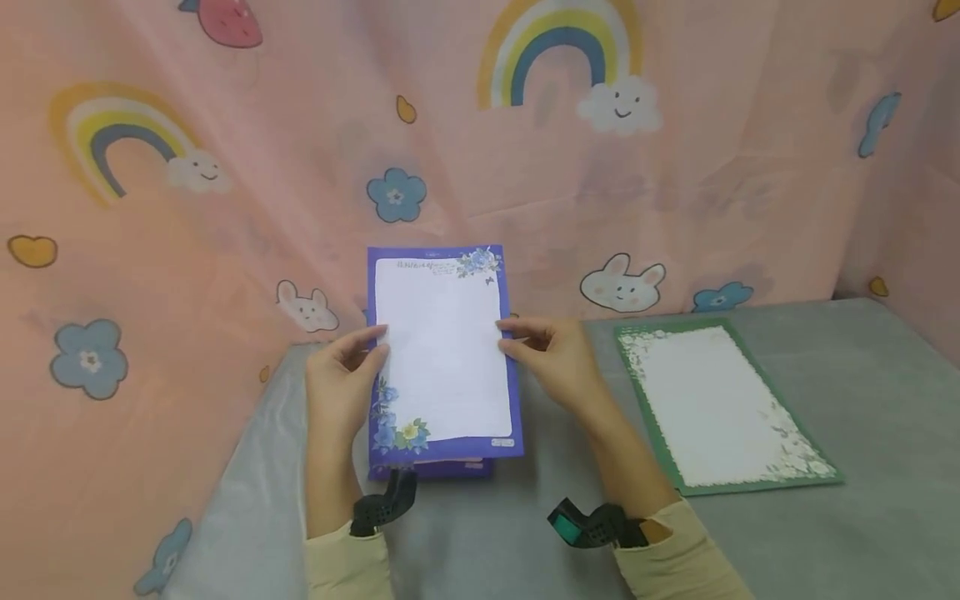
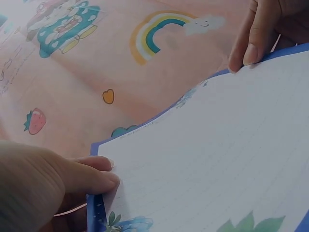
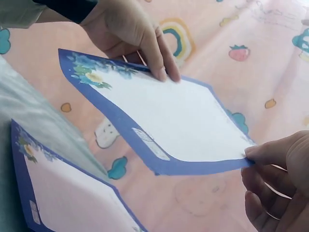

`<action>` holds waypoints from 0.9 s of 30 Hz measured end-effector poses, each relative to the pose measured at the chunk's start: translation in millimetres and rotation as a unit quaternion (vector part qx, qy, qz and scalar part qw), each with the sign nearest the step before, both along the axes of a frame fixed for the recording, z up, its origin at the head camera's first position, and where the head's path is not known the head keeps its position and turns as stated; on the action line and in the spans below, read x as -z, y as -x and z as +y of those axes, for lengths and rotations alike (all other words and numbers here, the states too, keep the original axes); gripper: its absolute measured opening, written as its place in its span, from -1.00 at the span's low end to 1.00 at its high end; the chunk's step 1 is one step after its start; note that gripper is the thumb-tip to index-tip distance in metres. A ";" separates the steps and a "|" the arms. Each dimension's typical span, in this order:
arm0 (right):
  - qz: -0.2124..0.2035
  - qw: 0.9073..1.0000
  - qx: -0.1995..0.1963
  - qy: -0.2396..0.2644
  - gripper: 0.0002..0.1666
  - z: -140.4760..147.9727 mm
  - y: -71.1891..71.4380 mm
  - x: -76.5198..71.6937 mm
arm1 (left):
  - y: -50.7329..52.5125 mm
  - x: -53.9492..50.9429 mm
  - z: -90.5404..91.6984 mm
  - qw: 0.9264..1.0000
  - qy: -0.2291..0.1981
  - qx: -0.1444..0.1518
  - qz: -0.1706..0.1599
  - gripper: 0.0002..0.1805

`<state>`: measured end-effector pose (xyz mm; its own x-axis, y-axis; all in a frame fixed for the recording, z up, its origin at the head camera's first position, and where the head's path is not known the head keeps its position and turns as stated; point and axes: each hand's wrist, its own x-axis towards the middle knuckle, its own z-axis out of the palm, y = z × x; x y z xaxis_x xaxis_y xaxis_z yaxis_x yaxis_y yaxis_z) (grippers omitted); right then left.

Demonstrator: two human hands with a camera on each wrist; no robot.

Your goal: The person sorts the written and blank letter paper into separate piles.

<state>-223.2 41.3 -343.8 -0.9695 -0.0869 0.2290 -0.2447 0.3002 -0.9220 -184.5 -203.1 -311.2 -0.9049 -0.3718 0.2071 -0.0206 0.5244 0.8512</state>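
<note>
Both hands hold up a sheet of letter paper (image 1: pixel 444 354) with a blue-violet border and blue flowers in two corners. My left hand (image 1: pixel 339 387) pinches its left edge between thumb and fingers. At the opposite edge, my right hand (image 1: pixel 561 360) pinches it the same way. In the left wrist view the sheet's top edge bends slightly. Beneath it, a second blue-bordered sheet (image 3: pixel 72 188) lies on the table, apart from the raised one; the head view shows only its lower strip. To the right lies a green-bordered sheet (image 1: pixel 716 408) with white flowers.
A grey cloth covers the table (image 1: pixel 885 392). Behind it hangs a pink curtain (image 1: pixel 465 150) printed with rainbows, rabbits and flowers. Each wrist wears a black strap, the left strap (image 1: pixel 384 504) and the right strap (image 1: pixel 596 525).
</note>
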 end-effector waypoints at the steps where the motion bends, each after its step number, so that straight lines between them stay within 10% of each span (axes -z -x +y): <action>1: -0.004 1.000 -0.002 0.002 -0.67 -0.5 0.2 2.0 | 0.4 0.3 0.3 1.000 0.003 -0.001 -0.003 -0.72; 27: -0.095 0.990 -0.054 -0.090 -0.58 -33.9 5.7 53.3 | 25.8 52.8 -15.3 0.996 0.044 -0.018 -0.074 -0.68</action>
